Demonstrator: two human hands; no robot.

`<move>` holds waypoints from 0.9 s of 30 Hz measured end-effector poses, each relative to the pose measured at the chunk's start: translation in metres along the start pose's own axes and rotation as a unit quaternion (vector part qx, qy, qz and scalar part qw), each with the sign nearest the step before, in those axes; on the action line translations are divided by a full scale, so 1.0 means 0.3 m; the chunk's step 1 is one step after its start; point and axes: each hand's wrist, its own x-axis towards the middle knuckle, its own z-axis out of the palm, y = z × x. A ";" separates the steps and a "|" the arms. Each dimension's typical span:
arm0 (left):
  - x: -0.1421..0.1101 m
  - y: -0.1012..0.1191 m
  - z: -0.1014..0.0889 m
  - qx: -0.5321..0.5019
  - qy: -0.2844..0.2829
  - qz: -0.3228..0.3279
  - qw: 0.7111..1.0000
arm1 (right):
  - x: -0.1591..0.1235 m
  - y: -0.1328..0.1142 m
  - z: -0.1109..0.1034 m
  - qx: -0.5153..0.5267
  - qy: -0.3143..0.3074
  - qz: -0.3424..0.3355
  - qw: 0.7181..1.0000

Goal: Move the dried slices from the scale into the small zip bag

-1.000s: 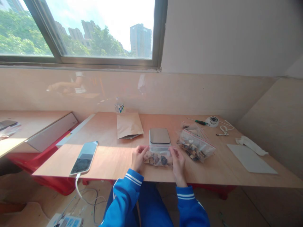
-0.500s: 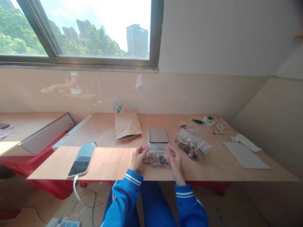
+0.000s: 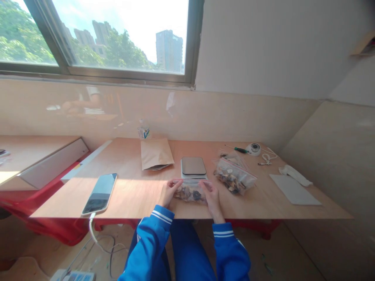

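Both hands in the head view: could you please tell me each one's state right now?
Left hand: closed, holding the plastic bag near its top left corner.
Right hand: closed, holding the same bag near its top right.

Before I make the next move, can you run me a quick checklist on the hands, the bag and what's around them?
1. Left hand gripping the zip-top bag by its upper edge: ok.
2. Right hand gripping the same edge: ok.
3. Zip seal fully closed: cannot tell.
4. Scale reading legible: not ok, none visible.
5. Other filled bags apart from the right hand: ok.
6. Smartphone well back from the table edge: not ok, close to it.
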 end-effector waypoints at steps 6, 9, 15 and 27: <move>0.010 -0.021 -0.011 0.047 -0.002 0.033 0.998 | 0.002 0.006 0.002 -0.015 0.007 -0.028 0.999; 0.006 -0.013 -0.012 0.076 0.015 0.045 0.996 | 0.005 -0.029 -0.015 -0.070 -0.015 -0.071 0.995; -0.029 0.049 0.023 0.153 0.017 0.107 0.982 | 0.015 -0.230 -0.012 -0.378 -0.136 -0.262 0.877; -0.076 0.098 0.095 0.226 0.020 0.237 0.945 | 0.014 -0.350 0.069 -0.581 -0.216 -0.299 0.725</move>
